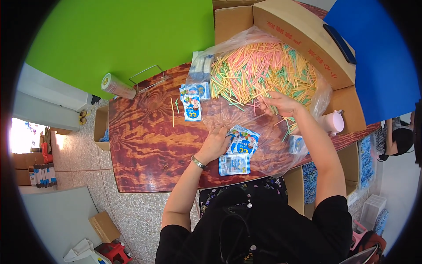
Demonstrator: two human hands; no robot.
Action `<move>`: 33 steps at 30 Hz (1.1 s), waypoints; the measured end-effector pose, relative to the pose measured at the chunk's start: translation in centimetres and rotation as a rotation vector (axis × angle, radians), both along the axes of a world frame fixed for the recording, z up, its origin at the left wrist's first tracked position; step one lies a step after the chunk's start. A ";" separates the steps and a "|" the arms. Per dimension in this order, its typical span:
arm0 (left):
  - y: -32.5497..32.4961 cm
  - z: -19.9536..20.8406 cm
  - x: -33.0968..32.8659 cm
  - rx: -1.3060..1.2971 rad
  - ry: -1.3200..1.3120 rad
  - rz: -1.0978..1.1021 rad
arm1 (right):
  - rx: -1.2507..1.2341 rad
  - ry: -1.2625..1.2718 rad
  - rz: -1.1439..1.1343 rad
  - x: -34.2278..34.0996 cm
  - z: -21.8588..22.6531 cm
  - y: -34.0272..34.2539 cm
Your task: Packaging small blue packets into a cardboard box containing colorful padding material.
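The person's two hands worked over a reddish, wood-grained desk [145, 145]. The right hand [280, 103] was at the near edge of a heap of thin pink, yellow and green sticks [263, 66], its fingers curled inward with a few sticks showing among them; whether these were gripped or only touched could not be told. The heap lay on a clear plastic bag [220, 112] that spread out of an open cardboard box [299, 37] at the far side of the desk. The left hand [214, 143], its fingers half bent, lay just beside an upper blue-and-white packet [245, 141]; a pinch on it could not be made out. A lower packet [234, 165] was just below that one, toward the person. Farther left stood out another packet [192, 108], with a loose yellow stick [172, 112] near it. A pink cup [332, 122] was beside the box, right of the heap.
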State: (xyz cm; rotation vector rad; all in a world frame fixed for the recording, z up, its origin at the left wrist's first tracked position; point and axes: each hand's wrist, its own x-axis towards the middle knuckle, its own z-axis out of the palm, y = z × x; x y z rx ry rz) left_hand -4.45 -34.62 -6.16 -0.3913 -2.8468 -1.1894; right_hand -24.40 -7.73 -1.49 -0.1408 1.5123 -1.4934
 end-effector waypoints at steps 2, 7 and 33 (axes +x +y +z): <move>0.2 0.7 -0.4 0.058 0.050 0.023 | -0.014 -0.007 0.084 -0.4 0.2 0.9; 0.6 3.0 -0.2 0.214 -0.028 0.208 | 0.924 0.834 0.891 1.5 4.9 -1.6; 3.4 0.2 0.7 0.628 -0.224 0.316 | 1.682 1.349 1.231 6.2 -2.0 -5.3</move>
